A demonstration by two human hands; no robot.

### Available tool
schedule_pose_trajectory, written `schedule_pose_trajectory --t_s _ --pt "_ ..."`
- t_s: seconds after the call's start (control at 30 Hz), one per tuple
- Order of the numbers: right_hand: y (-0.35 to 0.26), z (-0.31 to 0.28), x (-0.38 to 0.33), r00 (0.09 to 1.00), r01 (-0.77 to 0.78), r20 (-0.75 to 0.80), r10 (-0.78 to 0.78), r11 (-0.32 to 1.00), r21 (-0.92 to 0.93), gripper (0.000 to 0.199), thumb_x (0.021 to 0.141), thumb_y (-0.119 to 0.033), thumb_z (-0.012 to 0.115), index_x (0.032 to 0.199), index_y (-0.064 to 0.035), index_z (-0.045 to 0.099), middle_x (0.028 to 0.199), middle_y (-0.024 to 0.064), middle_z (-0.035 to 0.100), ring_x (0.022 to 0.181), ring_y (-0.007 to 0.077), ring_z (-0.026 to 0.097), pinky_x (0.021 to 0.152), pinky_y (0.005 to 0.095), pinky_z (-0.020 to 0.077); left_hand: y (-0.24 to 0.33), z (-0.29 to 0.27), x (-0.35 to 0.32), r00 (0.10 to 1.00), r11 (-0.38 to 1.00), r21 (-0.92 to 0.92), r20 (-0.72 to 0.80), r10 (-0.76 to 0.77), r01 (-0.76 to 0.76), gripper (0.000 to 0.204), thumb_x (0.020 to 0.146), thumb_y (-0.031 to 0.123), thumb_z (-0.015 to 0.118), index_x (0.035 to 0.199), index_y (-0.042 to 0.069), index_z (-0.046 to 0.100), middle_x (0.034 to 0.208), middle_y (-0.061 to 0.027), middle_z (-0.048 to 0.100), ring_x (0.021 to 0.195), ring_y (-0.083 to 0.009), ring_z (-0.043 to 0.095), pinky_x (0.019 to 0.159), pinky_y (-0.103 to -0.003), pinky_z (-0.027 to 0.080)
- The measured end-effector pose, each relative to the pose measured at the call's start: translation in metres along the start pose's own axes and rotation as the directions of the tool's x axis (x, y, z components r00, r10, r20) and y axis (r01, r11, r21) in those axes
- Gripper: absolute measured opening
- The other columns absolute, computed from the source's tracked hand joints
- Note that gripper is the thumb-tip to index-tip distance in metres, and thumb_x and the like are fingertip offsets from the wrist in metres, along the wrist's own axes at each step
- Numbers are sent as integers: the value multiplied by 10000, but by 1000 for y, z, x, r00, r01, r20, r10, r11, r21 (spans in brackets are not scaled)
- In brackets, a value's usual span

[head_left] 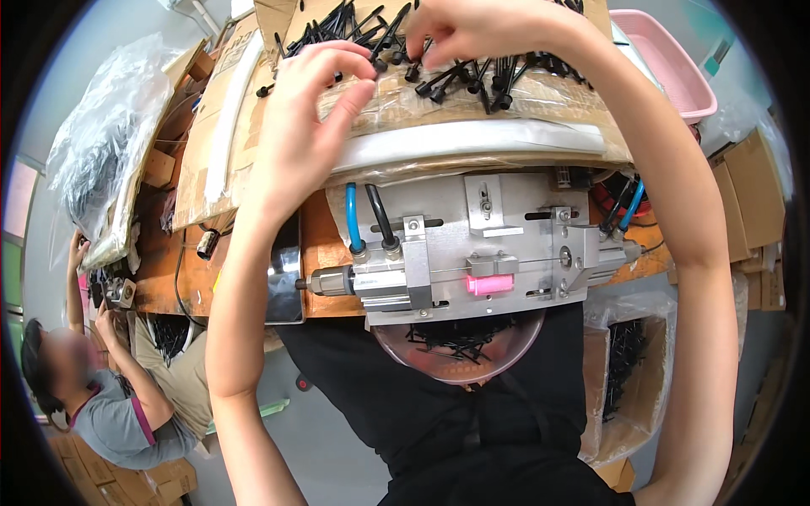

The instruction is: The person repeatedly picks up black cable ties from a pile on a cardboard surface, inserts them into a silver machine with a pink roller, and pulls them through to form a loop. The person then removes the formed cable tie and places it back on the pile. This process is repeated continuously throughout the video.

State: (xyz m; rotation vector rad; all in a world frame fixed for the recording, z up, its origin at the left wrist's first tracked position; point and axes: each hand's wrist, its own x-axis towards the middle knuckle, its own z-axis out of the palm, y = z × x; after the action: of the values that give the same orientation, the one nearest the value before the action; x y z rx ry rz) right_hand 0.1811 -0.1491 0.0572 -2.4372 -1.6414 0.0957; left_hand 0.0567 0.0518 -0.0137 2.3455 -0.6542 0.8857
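Both hands, left hand (304,110) & right hand (460,29), pinch black pins (472,76), probably, above metal fixture (472,253) w/ pink basket (666,63) nearby.

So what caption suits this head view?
Both hands, left and right, pick among black plastic pins above a metal fixture.

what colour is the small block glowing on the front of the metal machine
The small glowing block is bright pink, seen clearest in the head view.

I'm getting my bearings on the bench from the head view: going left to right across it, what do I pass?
Clear plastic bag of black parts → left hand → blue air hose → glowing pink block on the metal fixture → pink plastic basket → cardboard boxes.
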Motion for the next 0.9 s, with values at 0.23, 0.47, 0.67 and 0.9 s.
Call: schedule_pose_trajectory --t_s 0.23,0.47,0.67,0.9 --pt "-11 -23 -34 876 -220 -380 296 948 231 219 912 -132 638 1048 27 701 771 90 713 646 122 652 611 264 522 26 -4 2 982 955 236 104 159 -180 85 903 52 619 982 21 607 982 -118 630 884 -282 613 808 -361 487" --pt "-5 -9 -72 733 190 -585 348 721 667 248 946 -175 655 1088 28 637 877 125 708 749 142 692 595 225 550 28 -35 -11 903 999 41 430 -11 -8 223 832 -71 621 1039 10 633 1007 -100 645 893 -245 625 771 -317 496" --pt "-18 8 -149 638 375 -689 343 643 668 267 988 -222 600 1113 13 617 888 123 696 739 140 688 574 176 541 121 4 -86 983 982 179 158 -92 63 686 668 -108 728 1327 28 593 877 -83 604 789 -219 577 727 -343 487" --pt "-67 41 -166 485 281 -636 600 582 763 314 1007 -256 557 1156 18 595 917 131 675 789 167 688 582 174 545 182 84 -148 936 928 334 247 -253 162 645 731 -7 603 1360 -80 479 937 -85 507 814 -215 506 753 -309 455"
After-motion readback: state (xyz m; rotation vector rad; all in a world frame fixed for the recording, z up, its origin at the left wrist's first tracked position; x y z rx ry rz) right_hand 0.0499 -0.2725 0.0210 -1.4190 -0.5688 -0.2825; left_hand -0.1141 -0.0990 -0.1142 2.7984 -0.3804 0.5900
